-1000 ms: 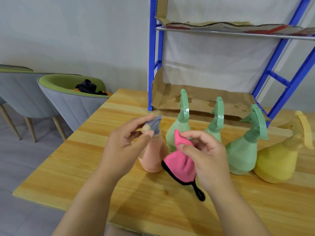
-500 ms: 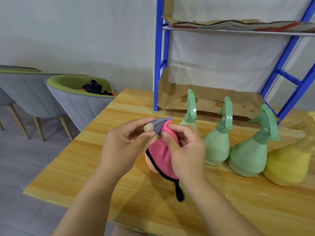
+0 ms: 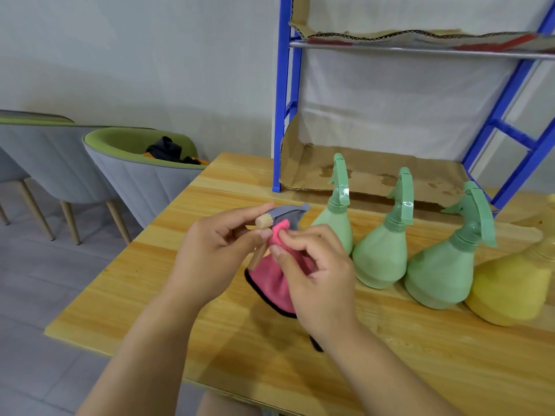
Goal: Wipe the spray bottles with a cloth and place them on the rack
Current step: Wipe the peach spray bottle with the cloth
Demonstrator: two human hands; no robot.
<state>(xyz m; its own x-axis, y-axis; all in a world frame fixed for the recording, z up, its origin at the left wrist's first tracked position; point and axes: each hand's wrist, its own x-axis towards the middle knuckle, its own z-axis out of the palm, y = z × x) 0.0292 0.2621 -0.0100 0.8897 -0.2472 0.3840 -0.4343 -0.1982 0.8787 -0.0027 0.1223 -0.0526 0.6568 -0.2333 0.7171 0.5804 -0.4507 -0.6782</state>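
Pink cloth (image 3: 271,280) pinched by right hand (image 3: 318,274) on grey sprayer (image 3: 288,213); left hand (image 3: 216,250) pinches nozzle (image 3: 262,221); green bottles' (image 3: 381,259) contents unclear.

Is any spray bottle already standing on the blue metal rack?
No: the three green plastic bottles and the yellow one stand on the wooden table, and the left hand holds the grey-headed one.

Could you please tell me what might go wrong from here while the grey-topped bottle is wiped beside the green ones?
1. The left hand pinches the grey-topped bottle only at its spray head, so rubbing with the pink cloth could twist it loose.
2. The right hand works close beside the nearest green bottle; a wide stroke might well tip it over.
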